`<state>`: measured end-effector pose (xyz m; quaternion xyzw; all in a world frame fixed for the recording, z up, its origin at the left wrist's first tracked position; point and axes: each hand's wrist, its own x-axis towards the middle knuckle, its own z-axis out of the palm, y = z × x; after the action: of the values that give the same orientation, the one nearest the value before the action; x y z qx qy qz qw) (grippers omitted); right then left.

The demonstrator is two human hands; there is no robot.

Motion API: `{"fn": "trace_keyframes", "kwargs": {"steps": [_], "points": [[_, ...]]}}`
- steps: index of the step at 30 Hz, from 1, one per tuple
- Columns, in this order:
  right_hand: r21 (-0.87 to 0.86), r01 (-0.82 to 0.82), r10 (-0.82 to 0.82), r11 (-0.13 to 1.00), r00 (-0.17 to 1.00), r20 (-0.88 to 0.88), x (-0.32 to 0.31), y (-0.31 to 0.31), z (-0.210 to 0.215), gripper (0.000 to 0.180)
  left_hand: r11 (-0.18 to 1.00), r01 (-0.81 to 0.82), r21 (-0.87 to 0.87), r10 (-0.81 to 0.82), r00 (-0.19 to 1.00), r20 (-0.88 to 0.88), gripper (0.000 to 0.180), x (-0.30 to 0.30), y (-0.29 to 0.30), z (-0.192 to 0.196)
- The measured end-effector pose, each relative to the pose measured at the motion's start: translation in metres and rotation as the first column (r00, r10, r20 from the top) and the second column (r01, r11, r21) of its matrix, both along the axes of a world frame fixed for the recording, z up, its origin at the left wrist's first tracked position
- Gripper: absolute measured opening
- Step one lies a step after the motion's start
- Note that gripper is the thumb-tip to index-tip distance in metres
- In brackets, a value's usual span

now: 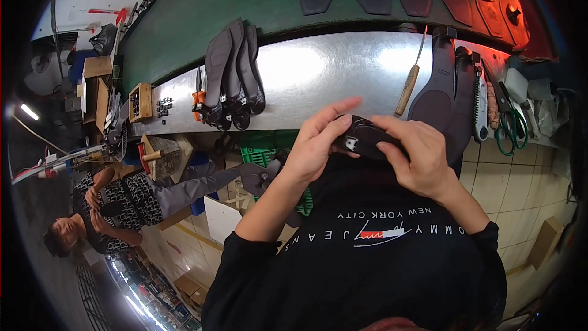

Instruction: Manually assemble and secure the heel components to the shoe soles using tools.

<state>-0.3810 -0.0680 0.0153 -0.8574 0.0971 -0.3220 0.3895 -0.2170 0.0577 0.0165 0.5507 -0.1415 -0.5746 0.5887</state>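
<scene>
In front of my chest, a black sandal [367, 136] with a small white piece on it is held between both hands, its toe or heel end turned toward me. My left hand [316, 144] grips its left side, thumb pressed on top and index finger stretched out past it. On the other side my right hand [421, 153] pinches the edge between thumb and fingers. The underside is hidden. Beyond my hands lies the metal bench top [343, 64]. A wooden-handled awl [407, 89] rests on it, close to dark soles [433, 95] at the right.
Several dark sandals [236, 79] stand bunched at the bench's left, beside orange-handled pliers [198, 95] and a wooden box [140, 102]. Farther back, a green belt [245, 0] carries sandals under red light. Scissors [508, 116] and a utility knife [481, 104] lie right. Another person [122, 208] works at left.
</scene>
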Motion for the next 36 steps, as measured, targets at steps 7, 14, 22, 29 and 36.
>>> {"fn": "trace_keyframes", "kwargs": {"steps": [7,14,22,29,36], "points": [[0.062,0.046,-0.041,0.997,0.996,-0.081,-0.002,-0.007,-0.004,0.017,0.989,0.147,0.009,-0.147,0.985,0.092,0.029,0.002,0.0,0.005],[0.061,0.076,-0.073,0.995,0.996,-0.049,0.0,0.001,-0.009,0.016,0.99,0.125,0.064,-0.134,0.978,0.158,0.025,-0.013,0.001,0.0],[0.287,0.106,-0.065,0.952,0.987,-0.147,-0.003,0.005,-0.011,0.018,0.992,0.099,0.08,-0.116,0.964,0.239,0.016,-0.017,0.002,-0.007],[0.542,0.043,0.093,0.84,0.971,-0.221,-0.003,-0.002,-0.013,0.014,0.995,0.074,0.069,-0.089,0.961,0.261,0.012,-0.016,0.002,-0.011],[0.615,-0.085,0.293,0.784,0.924,-0.246,0.012,-0.025,0.017,0.014,0.991,0.036,-0.125,0.03,0.87,0.491,0.01,-0.007,0.009,0.017]]}}
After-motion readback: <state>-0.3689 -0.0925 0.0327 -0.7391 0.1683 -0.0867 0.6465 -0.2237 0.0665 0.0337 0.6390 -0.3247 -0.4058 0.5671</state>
